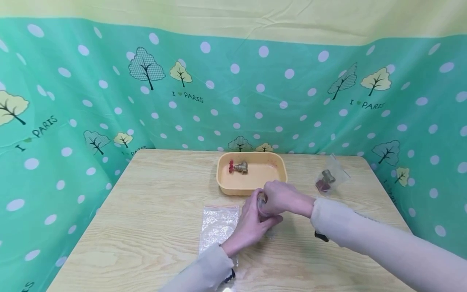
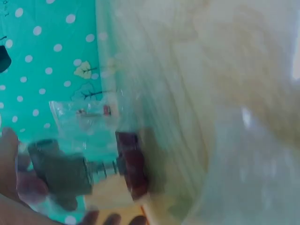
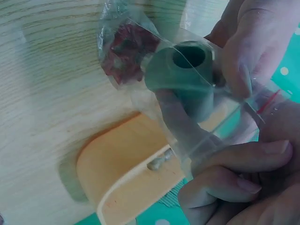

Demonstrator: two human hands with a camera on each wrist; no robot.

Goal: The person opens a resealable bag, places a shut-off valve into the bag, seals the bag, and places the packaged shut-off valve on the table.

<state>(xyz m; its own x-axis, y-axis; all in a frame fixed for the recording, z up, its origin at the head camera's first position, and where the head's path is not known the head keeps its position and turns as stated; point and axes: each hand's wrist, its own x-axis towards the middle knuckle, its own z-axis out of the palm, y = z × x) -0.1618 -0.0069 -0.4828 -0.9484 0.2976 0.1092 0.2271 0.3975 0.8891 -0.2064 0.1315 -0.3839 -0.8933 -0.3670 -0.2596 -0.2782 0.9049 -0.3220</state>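
Observation:
Both hands meet over the table in front of the tray. A brass-coloured gate valve (image 3: 180, 79) with a dark red handwheel (image 3: 129, 54) sits inside a clear zip bag (image 3: 220, 126). Fingers of my left hand (image 1: 251, 225) curl round the bagged valve from the left. From the right, my right hand (image 1: 282, 197) grips the bag near its mouth, fingers bent. In the left wrist view the valve body (image 2: 63, 171) looks blurred, its handwheel pointing to the right. In the head view the hands hide most of the valve.
A pale orange tray (image 1: 251, 188) stands behind the hands, holding another valve with a red handwheel (image 1: 238, 167). A bagged valve (image 1: 326, 180) lies at the back right. A flat clear zip bag (image 1: 219, 223) lies beside the left hand. Patterned green cloth (image 1: 233, 97) hangs behind the table.

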